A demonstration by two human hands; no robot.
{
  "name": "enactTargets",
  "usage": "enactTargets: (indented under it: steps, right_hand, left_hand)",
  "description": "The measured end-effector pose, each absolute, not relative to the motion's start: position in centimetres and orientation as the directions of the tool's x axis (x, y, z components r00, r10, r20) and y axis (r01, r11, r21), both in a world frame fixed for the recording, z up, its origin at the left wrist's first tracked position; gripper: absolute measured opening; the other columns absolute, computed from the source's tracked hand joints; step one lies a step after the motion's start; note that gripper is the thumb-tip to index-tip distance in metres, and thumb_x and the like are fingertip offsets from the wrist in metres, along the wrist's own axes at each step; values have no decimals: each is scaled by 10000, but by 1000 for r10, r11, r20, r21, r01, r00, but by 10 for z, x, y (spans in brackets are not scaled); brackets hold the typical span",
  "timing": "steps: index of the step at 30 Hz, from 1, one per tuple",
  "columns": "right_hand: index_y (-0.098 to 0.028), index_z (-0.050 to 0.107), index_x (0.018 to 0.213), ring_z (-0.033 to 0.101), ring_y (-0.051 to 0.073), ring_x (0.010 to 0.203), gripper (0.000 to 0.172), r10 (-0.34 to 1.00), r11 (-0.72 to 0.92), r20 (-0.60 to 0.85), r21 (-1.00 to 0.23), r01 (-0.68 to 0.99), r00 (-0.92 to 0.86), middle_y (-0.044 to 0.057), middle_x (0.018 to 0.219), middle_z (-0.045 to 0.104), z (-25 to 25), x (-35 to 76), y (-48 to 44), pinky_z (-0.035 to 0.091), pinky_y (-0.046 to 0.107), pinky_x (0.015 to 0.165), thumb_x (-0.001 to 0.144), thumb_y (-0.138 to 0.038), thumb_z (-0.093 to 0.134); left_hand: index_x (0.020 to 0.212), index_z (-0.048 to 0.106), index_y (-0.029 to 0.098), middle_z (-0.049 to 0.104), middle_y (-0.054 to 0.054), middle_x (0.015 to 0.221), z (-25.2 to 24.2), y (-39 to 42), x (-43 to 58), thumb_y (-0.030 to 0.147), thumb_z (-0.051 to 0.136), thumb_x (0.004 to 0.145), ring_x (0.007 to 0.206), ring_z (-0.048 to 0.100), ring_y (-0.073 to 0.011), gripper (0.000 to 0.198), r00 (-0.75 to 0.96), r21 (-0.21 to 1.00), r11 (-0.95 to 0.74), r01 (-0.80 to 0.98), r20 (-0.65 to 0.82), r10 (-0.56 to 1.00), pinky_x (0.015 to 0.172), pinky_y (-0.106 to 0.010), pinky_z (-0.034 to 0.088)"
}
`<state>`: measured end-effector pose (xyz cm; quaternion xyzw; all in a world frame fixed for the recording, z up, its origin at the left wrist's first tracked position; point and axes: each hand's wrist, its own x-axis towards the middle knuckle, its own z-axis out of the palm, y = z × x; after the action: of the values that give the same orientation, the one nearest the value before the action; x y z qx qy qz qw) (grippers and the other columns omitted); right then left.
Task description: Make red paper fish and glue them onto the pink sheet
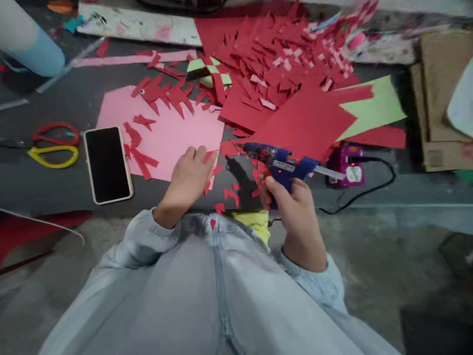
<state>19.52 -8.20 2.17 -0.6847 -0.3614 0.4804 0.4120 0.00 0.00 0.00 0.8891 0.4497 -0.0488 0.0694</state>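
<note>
My right hand (295,202) is wrapped round the handle of a blue hot glue gun (284,170), its nozzle pointing left over a small red paper piece (229,148). A glue stick (328,172) pokes out of its back. My left hand (190,172) lies palm down on a pink paper sheet (166,133), fingers resting near its right edge beside red paper bits. Whether a scrap lies under the fingertips is hidden. Jagged red cut-outs (166,93), one with a googly eye, lie along the sheet's top. More red pieces (138,158) are on its left.
A phone (108,165) and red-and-yellow-handled scissors (55,153) lie left. Heaped red scraps (258,54), red sheets (303,118) and green paper (377,106) spread behind. A purple power box (345,165) with a black cable (391,172) stands right, near cardboard (443,98).
</note>
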Motion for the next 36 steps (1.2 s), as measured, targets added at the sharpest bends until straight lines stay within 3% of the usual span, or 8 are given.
enactTargets:
  steps: [4,8,14,18,23,29,32,36]
  right_hand:
    - [-205,612,763,440,92,417,258,893,-396,-357,-912,103,273,-66,478,466,25,195,-84,360,236,398,813,-453,666]
    - [-216,577,740,438,91,408,276,900,-378,-343,-921,92,268,-67,476,465,25,196,-85,353,233,389,808,-467,670]
    - [-213,584,752,434,89,403,270,908,-367,-334,-925,94,254,-66,470,461,27,196,-86,349,233,390,813,-464,664]
    - [-212,583,752,427,89,398,271,909,-360,-325,-928,97,261,-67,467,462,26,197,-87,346,234,387,812,-465,661]
    - [-212,557,667,437,90,397,315,905,-376,-329,-915,145,269,-52,451,469,25,198,-89,359,238,400,825,-471,641]
    - [-216,554,674,433,88,406,303,903,-373,-333,-921,110,272,-59,464,467,26,198,-91,347,234,398,813,-466,656]
    - [-217,553,659,439,92,414,311,905,-372,-327,-919,132,272,-52,462,472,25,199,-93,352,240,412,827,-462,643]
    - [-225,509,611,440,99,407,362,905,-384,-340,-911,148,256,-43,450,469,26,200,-96,357,254,417,826,-484,642]
  left_hand:
    - [1361,534,140,644,-152,1116,-1,-2,-10,284,406,1014,1029,587,-277,397,595,172,-578,797,-65,801,844,-385,490]
    - [1247,590,107,660,-131,1098,-3,-3,-18,198,369,1006,1037,569,-248,339,568,249,-546,800,-21,823,889,-365,492]
    - [1247,595,105,623,-149,1108,-2,-4,-13,133,374,979,1001,549,-268,349,569,145,-554,820,-104,816,766,-360,489]
    - [1328,556,131,609,-154,1119,-2,-1,-7,128,401,972,1013,550,-274,389,592,109,-582,806,-127,796,788,-371,474]
    - [1372,515,163,627,-120,1141,1,-2,-12,132,422,972,1046,566,-259,412,588,136,-573,808,-128,799,784,-349,478]
    - [1123,583,147,643,-115,1106,5,-13,-13,339,464,1004,1056,576,-252,255,510,190,-486,853,-113,852,794,-338,478]
    - [1136,567,148,625,-134,1111,8,-17,-5,438,540,963,1047,574,-274,339,471,151,-451,879,-143,870,766,-347,469]
    - [1168,553,149,598,-147,1143,11,-19,4,404,549,960,1073,561,-293,329,444,119,-430,895,-159,882,769,-351,465]
